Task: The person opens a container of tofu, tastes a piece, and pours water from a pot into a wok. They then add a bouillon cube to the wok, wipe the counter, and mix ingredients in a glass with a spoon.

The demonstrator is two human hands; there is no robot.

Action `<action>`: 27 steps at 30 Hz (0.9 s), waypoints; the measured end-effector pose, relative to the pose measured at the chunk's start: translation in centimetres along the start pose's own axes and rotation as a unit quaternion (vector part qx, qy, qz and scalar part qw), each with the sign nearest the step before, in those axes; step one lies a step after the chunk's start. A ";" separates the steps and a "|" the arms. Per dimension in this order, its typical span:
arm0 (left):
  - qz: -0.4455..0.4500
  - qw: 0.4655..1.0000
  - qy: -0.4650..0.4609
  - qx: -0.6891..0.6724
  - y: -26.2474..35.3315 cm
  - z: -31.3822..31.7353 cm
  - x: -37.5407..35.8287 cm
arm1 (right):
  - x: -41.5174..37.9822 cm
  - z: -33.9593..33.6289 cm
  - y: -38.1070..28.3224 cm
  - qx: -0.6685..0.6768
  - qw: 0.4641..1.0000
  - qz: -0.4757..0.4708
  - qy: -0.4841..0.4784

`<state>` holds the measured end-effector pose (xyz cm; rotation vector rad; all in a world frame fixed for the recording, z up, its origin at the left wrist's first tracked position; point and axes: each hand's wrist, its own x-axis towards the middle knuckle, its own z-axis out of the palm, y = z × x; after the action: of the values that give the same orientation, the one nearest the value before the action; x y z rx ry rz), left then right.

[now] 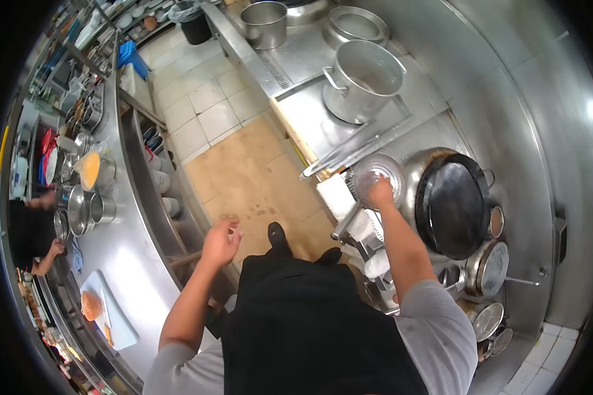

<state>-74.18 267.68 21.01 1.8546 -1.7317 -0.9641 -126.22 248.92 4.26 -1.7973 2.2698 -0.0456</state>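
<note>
I see my right hand (381, 191) at the round metalware (367, 166), grip unclear; left hand (223, 243) loosely open. Black wok (456, 205) crowds the right; tall pot (349, 99) stands beyond.

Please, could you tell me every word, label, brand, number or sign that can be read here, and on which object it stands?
There are none that I can read.
Tall pot, black pan: no readable marking.
White containers under the left counter: too small and blurred to tell.
</note>
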 end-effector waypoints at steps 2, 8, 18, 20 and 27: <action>-0.023 0.997 0.073 0.001 -1.3 -3.1 -0.4 | 0.3 -0.6 -1.0 -0.051 0.995 0.009 -0.085; -0.015 0.988 0.139 -0.059 -1.2 -4.1 -0.2 | -0.1 2.1 0.2 -0.083 0.993 -0.034 -0.071; -0.030 0.976 0.084 -0.201 1.6 -1.9 3.7 | -1.4 -3.9 -14.7 0.384 0.902 -0.196 0.016; -0.073 0.948 0.096 -0.295 1.0 -1.5 5.2 | -5.4 -5.8 -24.1 0.451 0.861 -0.220 -0.086; -0.120 0.825 0.223 -0.505 2.2 -7.3 9.0 | -11.5 -12.3 -45.2 0.395 0.751 -0.521 -0.097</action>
<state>-70.51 257.52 25.66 1.3768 -0.4893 -1.1040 -83.24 247.57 26.07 -2.0740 0.6196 -0.8169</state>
